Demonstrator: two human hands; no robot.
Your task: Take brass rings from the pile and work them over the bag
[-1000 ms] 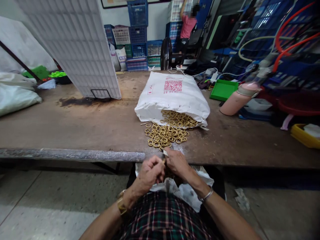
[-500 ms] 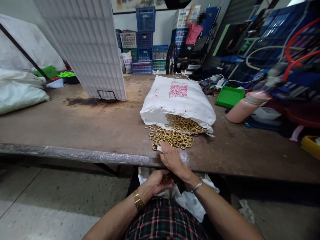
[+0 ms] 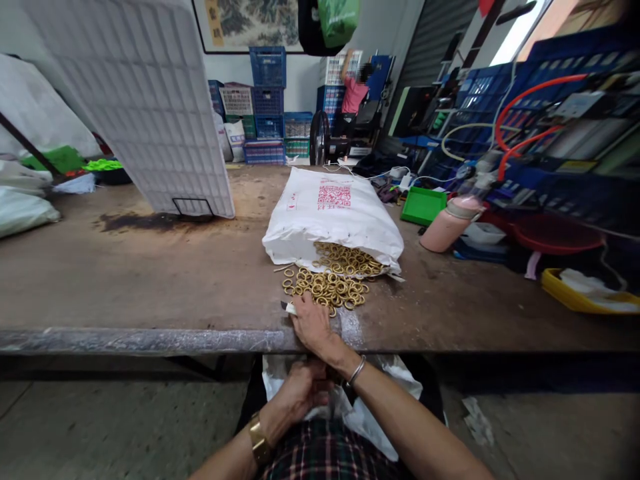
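Note:
Many brass-coloured rings (image 3: pixel 327 287) lie in a pile on the table, spilling from the mouth of a white sack (image 3: pixel 335 207) with red print. My right hand (image 3: pixel 313 323) rests at the pile's near left side, its fingers bent around a small white tool with a dark tip (image 3: pixel 289 307). Below the table edge, over my lap, my left hand (image 3: pixel 303 387) has curled fingers; what they hold is blurred and hidden. White plastic (image 3: pixel 380 420) is spread across my lap beneath both hands.
A white ribbed panel (image 3: pixel 165 113) stands on the table at left. Right of the sack are a green tray (image 3: pixel 424 205), a pink bottle (image 3: pixel 447 227) and a yellow basket (image 3: pixel 585 297). A person (image 3: pixel 354 93) stands at the stacked crates behind.
The camera view has tilted up and turned right. My right hand has shifted slightly along the pile's near edge, and the blade-like tip now shows beside the rings.

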